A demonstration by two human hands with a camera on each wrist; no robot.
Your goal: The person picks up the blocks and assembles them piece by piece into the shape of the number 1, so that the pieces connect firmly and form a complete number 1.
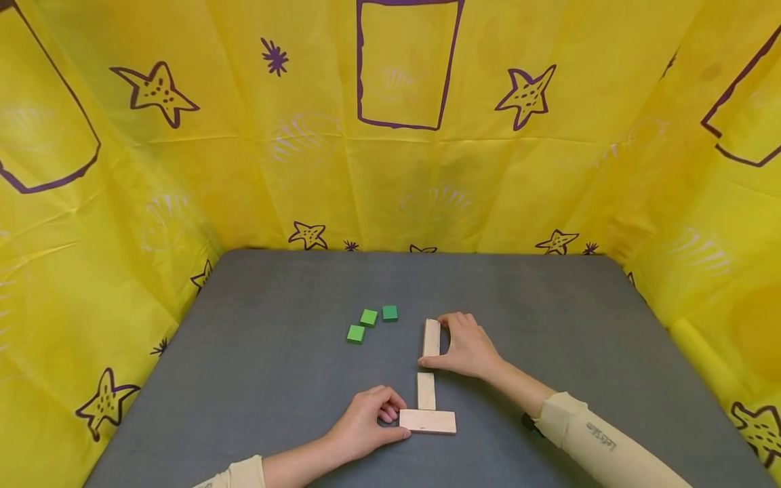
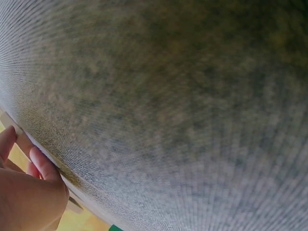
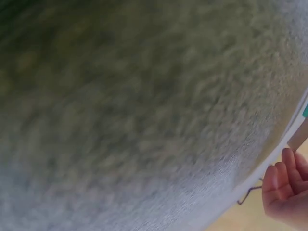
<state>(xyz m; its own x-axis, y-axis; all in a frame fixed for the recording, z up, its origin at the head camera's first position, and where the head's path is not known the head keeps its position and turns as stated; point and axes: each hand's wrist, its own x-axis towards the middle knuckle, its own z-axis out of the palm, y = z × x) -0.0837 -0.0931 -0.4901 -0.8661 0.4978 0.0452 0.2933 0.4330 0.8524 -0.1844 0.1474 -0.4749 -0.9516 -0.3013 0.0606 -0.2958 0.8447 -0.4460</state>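
Crosswise at the near side lies a pale wooden block (image 1: 428, 421); my left hand (image 1: 366, 423) pinches its left end, thumb at the near corner and index finger at the far one. A second wooden block (image 1: 426, 391) runs away from it lengthwise, its near end right at the first block's far edge. Farther off, roughly in line with that one, is a third wooden block (image 1: 431, 337). My right hand (image 1: 466, 346) grips this third block from the right, thumb at its near end and fingers at its far end. Both wrist views show mostly grey tabletop, with the left hand (image 2: 31, 192) and right hand (image 3: 288, 190) at the edges.
Three small green blocks lie left of the far wooden block: one light green block (image 1: 356, 333), another light green block (image 1: 369, 318) and a darker green block (image 1: 390, 313). The grey table (image 1: 274, 379) is enclosed by yellow patterned cloth (image 1: 390, 176) at the back and sides.
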